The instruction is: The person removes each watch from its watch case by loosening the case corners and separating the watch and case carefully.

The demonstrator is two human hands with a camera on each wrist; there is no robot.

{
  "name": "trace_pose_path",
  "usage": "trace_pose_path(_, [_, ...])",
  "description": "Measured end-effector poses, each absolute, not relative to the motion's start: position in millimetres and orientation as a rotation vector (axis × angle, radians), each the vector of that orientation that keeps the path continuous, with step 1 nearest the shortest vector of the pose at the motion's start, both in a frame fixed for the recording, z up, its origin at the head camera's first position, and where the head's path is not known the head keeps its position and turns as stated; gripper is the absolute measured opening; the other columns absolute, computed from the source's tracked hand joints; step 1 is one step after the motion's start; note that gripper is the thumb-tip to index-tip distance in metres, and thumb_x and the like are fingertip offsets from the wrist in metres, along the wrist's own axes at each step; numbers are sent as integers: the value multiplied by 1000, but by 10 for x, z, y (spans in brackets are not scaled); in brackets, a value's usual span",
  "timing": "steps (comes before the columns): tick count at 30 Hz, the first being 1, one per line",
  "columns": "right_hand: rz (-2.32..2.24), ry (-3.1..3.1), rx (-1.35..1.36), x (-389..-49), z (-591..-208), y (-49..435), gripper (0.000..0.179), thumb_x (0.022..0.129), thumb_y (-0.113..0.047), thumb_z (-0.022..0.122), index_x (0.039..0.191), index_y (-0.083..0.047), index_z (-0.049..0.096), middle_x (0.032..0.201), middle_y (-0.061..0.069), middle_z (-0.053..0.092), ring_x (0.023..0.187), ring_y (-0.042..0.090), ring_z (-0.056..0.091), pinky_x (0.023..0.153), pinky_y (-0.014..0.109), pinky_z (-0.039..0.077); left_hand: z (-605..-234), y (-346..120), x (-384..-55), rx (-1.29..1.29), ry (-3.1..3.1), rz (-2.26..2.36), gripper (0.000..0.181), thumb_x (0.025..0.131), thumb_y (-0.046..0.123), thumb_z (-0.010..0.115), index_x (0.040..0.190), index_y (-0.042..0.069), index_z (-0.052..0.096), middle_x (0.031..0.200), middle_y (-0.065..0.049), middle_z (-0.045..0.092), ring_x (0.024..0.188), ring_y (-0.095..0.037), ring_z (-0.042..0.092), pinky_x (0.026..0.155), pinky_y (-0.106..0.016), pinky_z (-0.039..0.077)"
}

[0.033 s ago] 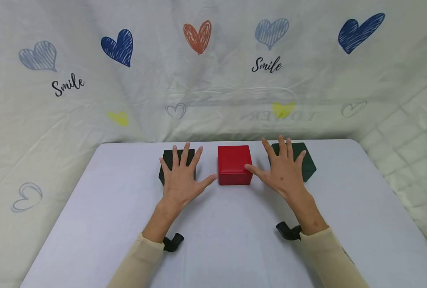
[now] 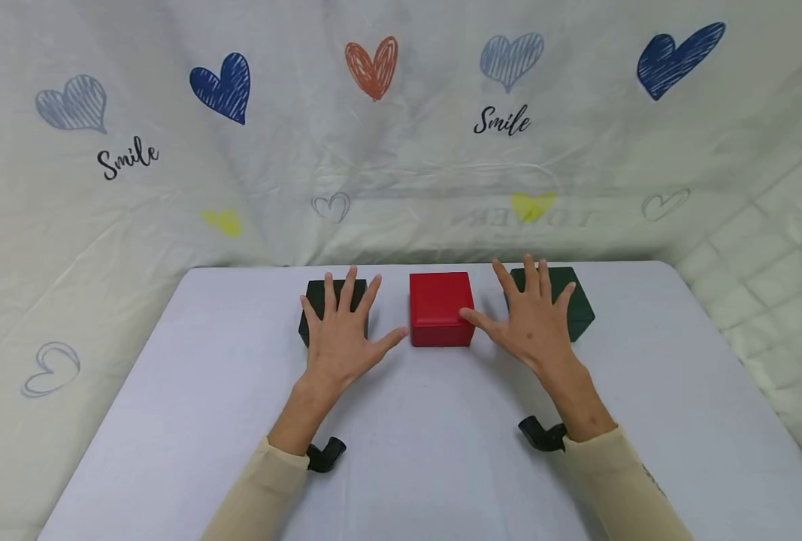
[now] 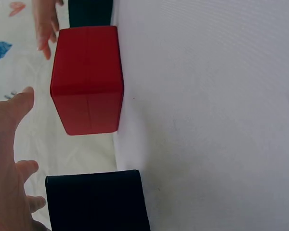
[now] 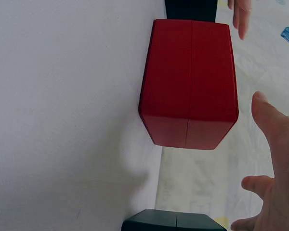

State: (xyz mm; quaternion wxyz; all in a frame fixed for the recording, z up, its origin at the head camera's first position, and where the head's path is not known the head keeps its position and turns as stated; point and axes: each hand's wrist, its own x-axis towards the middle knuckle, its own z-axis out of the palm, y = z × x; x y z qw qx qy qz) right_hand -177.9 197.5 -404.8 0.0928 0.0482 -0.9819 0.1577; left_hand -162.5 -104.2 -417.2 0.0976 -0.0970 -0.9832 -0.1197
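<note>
Three boxes stand in a row near the table's far edge: a blackish box [image 2: 316, 291] at left, a red box [image 2: 439, 299] in the middle, a dark green box [image 2: 580, 312] at right. My left hand [image 2: 338, 342], fingers spread, hovers over the blackish box and partly hides it. Likewise spread, my right hand [image 2: 534, 323] hovers in front of the green box, its thumb overlapping the red box's right edge in the head view. Both wrist views show a gap between each hand and the red box [image 3: 88, 72]. Neither hand holds anything.
A white cloth covers the table [image 2: 414, 436]. Behind it hangs a pale curtain [image 2: 414, 150] printed with hearts and words. Black curved mounts [image 2: 328, 455] sit at both wrists, by the beige sleeves [image 2: 258, 488].
</note>
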Motion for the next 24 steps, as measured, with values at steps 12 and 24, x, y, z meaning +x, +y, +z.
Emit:
trace_pose_path(12, [510,-2897,149,-1833,-4087,1943,98,87,-68,68,165,-21,31,171,27,19,160,50,11,118,85,0,-4214,-1094,-1661,-300,-2889,-374,94,88,84,51,166,39,22,177,-1,15,164,-39,8,122,-81,10])
trace_pose_path(24, [604,-2868,211,-1834,-4103,1866,92,88,-63,71,161,-18,39,169,26,24,159,50,17,121,82,4,-4281,-1190,-1657,-280,-2883,-397,92,89,83,51,165,37,26,176,-2,18,164,-36,12,122,-80,12])
